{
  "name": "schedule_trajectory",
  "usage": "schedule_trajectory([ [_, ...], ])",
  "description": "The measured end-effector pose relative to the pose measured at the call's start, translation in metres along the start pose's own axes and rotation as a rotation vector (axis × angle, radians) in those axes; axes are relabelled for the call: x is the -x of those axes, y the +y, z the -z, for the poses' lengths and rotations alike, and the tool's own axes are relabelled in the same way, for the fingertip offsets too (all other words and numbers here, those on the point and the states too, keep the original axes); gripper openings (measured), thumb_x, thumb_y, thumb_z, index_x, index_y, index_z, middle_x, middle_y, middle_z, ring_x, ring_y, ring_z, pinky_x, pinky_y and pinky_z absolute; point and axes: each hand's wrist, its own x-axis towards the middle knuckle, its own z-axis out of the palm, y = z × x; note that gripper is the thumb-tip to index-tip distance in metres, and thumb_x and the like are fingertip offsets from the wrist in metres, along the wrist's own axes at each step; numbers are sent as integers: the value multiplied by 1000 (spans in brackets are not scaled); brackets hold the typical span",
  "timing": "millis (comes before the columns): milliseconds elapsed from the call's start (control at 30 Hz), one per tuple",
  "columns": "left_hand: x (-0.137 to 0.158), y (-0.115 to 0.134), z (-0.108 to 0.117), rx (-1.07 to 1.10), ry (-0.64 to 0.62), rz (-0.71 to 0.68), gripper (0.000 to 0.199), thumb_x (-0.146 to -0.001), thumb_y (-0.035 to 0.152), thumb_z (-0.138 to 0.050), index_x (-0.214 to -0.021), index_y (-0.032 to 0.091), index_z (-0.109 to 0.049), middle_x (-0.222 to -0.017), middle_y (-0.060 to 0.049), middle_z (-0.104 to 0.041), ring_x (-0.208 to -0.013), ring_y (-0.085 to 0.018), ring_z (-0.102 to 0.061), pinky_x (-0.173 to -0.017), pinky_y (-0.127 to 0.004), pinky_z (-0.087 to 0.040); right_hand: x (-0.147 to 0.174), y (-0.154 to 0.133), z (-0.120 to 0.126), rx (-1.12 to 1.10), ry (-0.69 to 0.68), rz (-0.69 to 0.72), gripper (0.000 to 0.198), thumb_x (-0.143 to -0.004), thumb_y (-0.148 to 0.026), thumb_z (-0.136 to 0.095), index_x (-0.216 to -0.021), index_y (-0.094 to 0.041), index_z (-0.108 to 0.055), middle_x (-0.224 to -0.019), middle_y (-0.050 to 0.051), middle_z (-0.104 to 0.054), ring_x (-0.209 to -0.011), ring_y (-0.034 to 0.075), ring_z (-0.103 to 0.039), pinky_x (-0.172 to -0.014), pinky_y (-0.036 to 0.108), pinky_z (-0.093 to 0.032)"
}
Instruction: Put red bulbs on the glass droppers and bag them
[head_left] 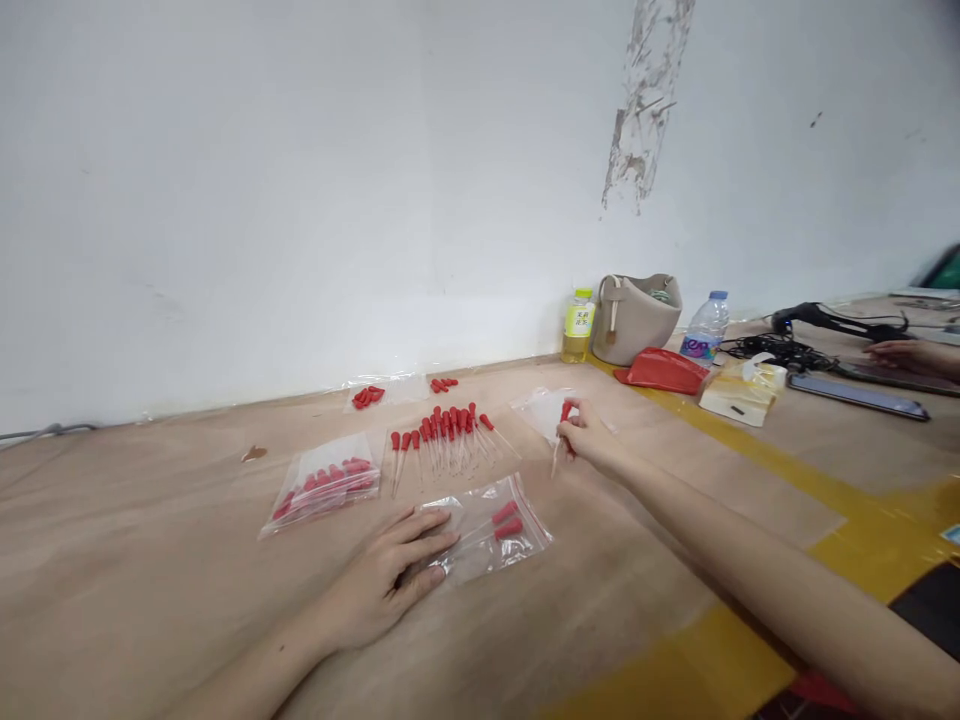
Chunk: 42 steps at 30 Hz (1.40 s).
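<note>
My left hand [397, 565] lies with its fingers apart on the left end of a clear zip bag [476, 565], which holds two red-bulbed droppers [508, 520]. In a pinch, my right hand [589, 432] grips a glass dropper [566, 410] by its red rubber bulb, the thin tube pointing down. Behind the bag, several more droppers [450, 425] lie in a row, bulbs toward the wall. To the left rests another zip bag [330, 475] with several red-bulbed droppers inside. A flat clear bag [536, 405] lies beyond my right hand.
Loose red bulbs [367, 397] lie near the wall on clear plastic. At the right back stand a tea bottle [577, 328], a beige bag [637, 320] and a water bottle [706, 328], with a red pouch [664, 371] and tissue pack [742, 390] before them. Another person's hand [911, 355] is at far right.
</note>
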Motion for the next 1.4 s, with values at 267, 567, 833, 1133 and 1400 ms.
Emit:
schedule_trajectory([
  [267, -1, -3, -2, 29, 16, -6, 36, -87, 34, -40, -123, 33, -42, -134, 0, -36, -121, -22, -35, -100, -44, -28, 33, 19, -8, -487, 75, -197, 35, -69, -20, -53, -96, -24, -31, -60, -6, -49, -41, 7, -48, -35, 16, -39],
  [567, 0, -2, -2, 24, 19, -5, 36, -87, 34, -40, -123, 33, -42, -134, 0, -37, -121, -22, -35, -100, -44, -28, 38, 24, -23, -548, 101, -55, 37, -71, -24, -54, -96, -24, -27, -60, -8, -50, -48, 10, -55, -48, 24, -50],
  [833, 2, 1, -1, 63, 37, 52, 47, -86, 38, -42, -130, 31, -30, -133, -1, -38, -120, -23, -35, -100, -44, -29, 52, 17, -30, -494, -159, -126, 19, -73, -27, -56, -81, -21, -39, -69, -2, -55, -59, 10, -58, -60, 26, -49],
  [1133, 2, 1, 0, 84, 33, 57, 49, -85, 39, -41, -131, 30, -26, -132, -2, -38, -118, -22, -37, -99, -41, -31, 44, 9, -7, -88, -766, 95, 33, -55, -35, -71, -76, -13, -59, -61, -3, -56, -53, 6, -46, -50, 18, -34],
  [1400, 1, 4, 2, 85, 27, 40, 48, -86, 37, -41, -131, 28, -26, -132, -2, -38, -118, -20, -37, -100, -39, -30, 42, 1, -29, -72, -704, 63, 35, -60, -38, -67, -83, -13, -60, -58, -4, -55, -42, 4, -41, -41, 17, -31],
])
